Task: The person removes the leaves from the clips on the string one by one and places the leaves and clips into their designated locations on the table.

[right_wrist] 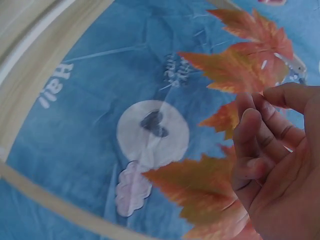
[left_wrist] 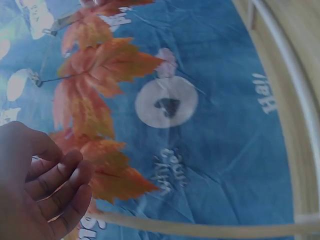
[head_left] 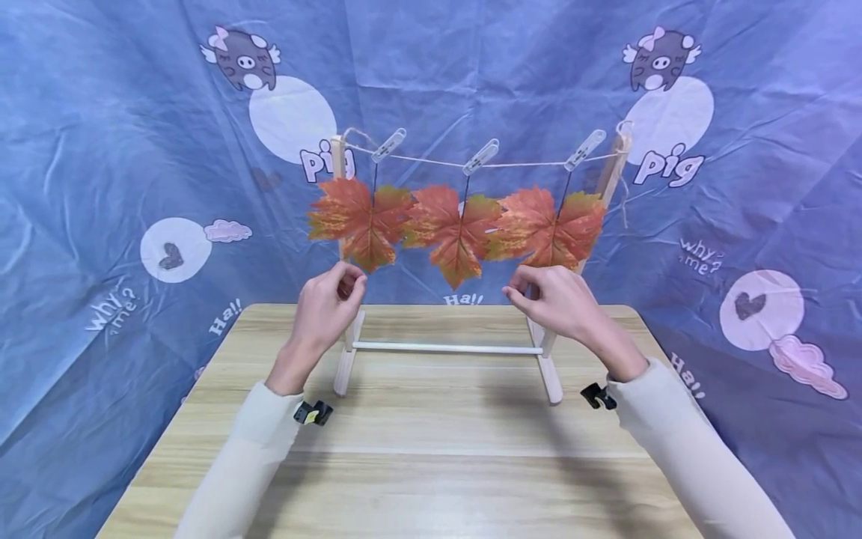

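Pale sleeves nearest, L sleeve (head_left: 236,464) & R sleeve (head_left: 694,449), both out over the bench (head_left: 431,419), w/ a small black device on each cuff. L hand (head_left: 330,299) is up near the low tip of the L leaf (head_left: 372,217), fingers loosely curled twd the thumb; can't tell if thumb & index meet. R hand (head_left: 555,299) is just below the R leaf (head_left: 548,224), fingers bent likewise, thumb close to index; can't tell re contact w/ the leaf. Mid leaf (head_left: 458,224) hangs btwn. All 3 orange-red, hung by dark stems from clear clips (head_left: 481,157) on a string (head_left: 525,165) btwn wooden posts (head_left: 339,157). White rod (head_left: 444,348) runs low btwn the posts. Blue printed cloth (head_left: 417,45) behind.
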`<state>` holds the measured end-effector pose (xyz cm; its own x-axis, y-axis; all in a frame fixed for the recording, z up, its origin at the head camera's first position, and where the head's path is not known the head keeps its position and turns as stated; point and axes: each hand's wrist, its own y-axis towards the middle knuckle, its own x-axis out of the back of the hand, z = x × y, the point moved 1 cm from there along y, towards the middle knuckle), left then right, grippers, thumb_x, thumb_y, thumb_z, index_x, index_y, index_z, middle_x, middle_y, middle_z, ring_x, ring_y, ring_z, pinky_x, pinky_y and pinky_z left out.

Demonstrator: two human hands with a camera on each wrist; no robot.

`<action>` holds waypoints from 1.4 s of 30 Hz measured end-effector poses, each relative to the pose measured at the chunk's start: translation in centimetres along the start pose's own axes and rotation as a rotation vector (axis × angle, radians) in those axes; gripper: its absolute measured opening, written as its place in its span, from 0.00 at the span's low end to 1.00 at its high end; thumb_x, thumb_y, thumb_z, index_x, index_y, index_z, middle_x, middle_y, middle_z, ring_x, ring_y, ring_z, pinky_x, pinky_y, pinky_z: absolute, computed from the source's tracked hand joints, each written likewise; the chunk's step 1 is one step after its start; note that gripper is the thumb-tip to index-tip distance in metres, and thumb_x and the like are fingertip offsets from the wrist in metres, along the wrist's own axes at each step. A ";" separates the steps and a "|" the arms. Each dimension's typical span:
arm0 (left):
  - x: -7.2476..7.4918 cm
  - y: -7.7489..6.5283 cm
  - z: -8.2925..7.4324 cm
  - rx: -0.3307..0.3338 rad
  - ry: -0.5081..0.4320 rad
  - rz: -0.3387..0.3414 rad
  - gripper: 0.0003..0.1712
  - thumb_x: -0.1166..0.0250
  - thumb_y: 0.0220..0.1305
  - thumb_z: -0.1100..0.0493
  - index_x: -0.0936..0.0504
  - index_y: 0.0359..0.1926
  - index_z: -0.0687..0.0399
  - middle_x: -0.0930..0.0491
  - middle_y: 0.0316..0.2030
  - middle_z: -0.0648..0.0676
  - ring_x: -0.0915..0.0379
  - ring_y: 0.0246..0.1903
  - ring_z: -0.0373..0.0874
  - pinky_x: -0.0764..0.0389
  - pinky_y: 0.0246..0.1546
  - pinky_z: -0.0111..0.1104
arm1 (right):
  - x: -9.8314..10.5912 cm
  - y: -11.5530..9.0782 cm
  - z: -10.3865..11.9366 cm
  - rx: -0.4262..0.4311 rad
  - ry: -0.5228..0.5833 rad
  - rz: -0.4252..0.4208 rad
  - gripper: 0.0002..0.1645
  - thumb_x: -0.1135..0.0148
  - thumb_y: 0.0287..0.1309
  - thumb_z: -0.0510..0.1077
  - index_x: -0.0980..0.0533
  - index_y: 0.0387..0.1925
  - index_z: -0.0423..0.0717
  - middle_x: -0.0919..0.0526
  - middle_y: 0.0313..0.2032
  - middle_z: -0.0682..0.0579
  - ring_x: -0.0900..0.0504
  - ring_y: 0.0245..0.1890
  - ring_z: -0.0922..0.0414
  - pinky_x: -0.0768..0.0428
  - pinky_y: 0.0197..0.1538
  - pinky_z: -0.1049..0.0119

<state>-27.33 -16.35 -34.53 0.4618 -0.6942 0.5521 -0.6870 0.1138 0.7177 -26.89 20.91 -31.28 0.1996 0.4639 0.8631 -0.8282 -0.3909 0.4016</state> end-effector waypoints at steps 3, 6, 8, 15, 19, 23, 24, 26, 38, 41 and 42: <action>-0.1 0.9 -0.8 0.013 -0.035 -0.027 0.05 0.34 0.73 0.62 0.15 0.40 0.59 0.13 0.27 0.54 0.18 0.26 0.45 0.16 0.30 0.36 | 0.2 0.8 0.9 0.017 0.029 0.004 0.07 0.33 0.74 0.50 0.14 0.38 0.54 0.16 0.24 0.58 0.24 0.22 0.61 0.27 0.27 0.63; -0.1 1.7 -1.6 0.026 -0.072 -0.047 0.05 0.34 0.74 0.62 0.15 0.40 0.59 0.13 0.28 0.55 0.17 0.26 0.45 0.16 0.30 0.33 | 0.4 1.6 1.8 0.039 0.057 0.001 0.07 0.33 0.74 0.49 0.14 0.39 0.54 0.15 0.25 0.58 0.23 0.21 0.61 0.26 0.28 0.63; -0.2 2.3 -2.2 0.027 -0.097 -0.063 0.05 0.34 0.74 0.62 0.15 0.40 0.60 0.13 0.28 0.56 0.17 0.27 0.46 0.17 0.30 0.31 | 0.5 2.1 2.4 0.057 0.075 -0.002 0.07 0.33 0.74 0.49 0.14 0.40 0.53 0.15 0.25 0.57 0.23 0.21 0.61 0.26 0.27 0.63; -0.2 4.2 -3.9 0.057 -0.150 -0.122 0.06 0.35 0.74 0.62 0.15 0.41 0.61 0.12 0.29 0.57 0.16 0.28 0.47 0.19 0.32 0.26 | 1.0 4.3 4.2 0.130 0.104 -0.016 0.05 0.34 0.75 0.46 0.15 0.42 0.51 0.12 0.30 0.56 0.23 0.22 0.60 0.27 0.27 0.62; -0.1 5.4 -4.5 0.082 -0.177 -0.162 0.07 0.36 0.75 0.62 0.15 0.40 0.62 0.12 0.28 0.58 0.15 0.28 0.48 0.20 0.32 0.24 | 1.5 5.8 5.3 0.162 0.118 -0.025 0.05 0.35 0.74 0.45 0.16 0.42 0.50 0.13 0.27 0.55 0.23 0.22 0.59 0.26 0.29 0.62; 0.0 6.3 -4.8 0.105 -0.201 -0.200 0.07 0.36 0.74 0.62 0.15 0.40 0.62 0.12 0.28 0.58 0.16 0.27 0.48 0.23 0.31 0.20 | 1.9 7.5 6.2 0.168 0.126 -0.026 0.05 0.35 0.74 0.45 0.16 0.44 0.50 0.13 0.28 0.55 0.21 0.23 0.59 0.25 0.31 0.61; 0.0 6.5 -4.9 0.114 -0.206 -0.207 0.07 0.36 0.74 0.62 0.15 0.39 0.62 0.12 0.27 0.58 0.16 0.27 0.48 0.23 0.31 0.20 | 2.1 7.9 6.5 0.168 0.130 -0.024 0.05 0.36 0.75 0.45 0.16 0.44 0.50 0.12 0.30 0.55 0.21 0.23 0.59 0.25 0.31 0.61; 0.0 6.9 -5.0 0.131 -0.216 -0.218 0.07 0.36 0.74 0.62 0.15 0.40 0.62 0.12 0.28 0.58 0.16 0.27 0.48 0.23 0.31 0.20 | 2.3 8.8 7.0 0.170 0.137 -0.023 0.05 0.37 0.75 0.44 0.16 0.44 0.50 0.11 0.32 0.54 0.21 0.24 0.58 0.24 0.32 0.61; 0.3 10.2 -6.1 0.209 -0.225 -0.264 0.11 0.38 0.77 0.60 0.13 0.48 0.63 0.12 0.36 0.60 0.16 0.35 0.49 0.18 0.39 0.30 | 4.9 14.1 10.2 0.133 0.116 -0.051 0.11 0.38 0.76 0.50 0.17 0.50 0.50 0.11 0.46 0.53 0.18 0.31 0.54 0.23 0.42 0.59; 0.5 10.9 -6.4 0.208 -0.205 -0.271 0.12 0.38 0.77 0.60 0.13 0.50 0.63 0.13 0.41 0.60 0.15 0.39 0.50 0.15 0.44 0.33 | 5.4 15.2 10.9 0.091 0.134 -0.051 0.15 0.38 0.77 0.53 0.19 0.55 0.50 0.12 0.50 0.52 0.16 0.39 0.53 0.21 0.47 0.59; 0.5 11.1 -6.5 0.211 -0.204 -0.269 0.12 0.38 0.77 0.60 0.13 0.51 0.63 0.13 0.43 0.60 0.15 0.41 0.50 0.14 0.46 0.34 | 5.6 15.5 11.1 0.074 0.142 -0.052 0.16 0.38 0.77 0.54 0.20 0.57 0.50 0.13 0.51 0.52 0.16 0.42 0.53 0.21 0.49 0.59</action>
<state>-31.06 -10.81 -23.55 0.5345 -0.8087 0.2456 -0.6671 -0.2253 0.7101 -32.80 8.57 -16.84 0.1612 0.5908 0.7906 -0.7767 -0.4183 0.4710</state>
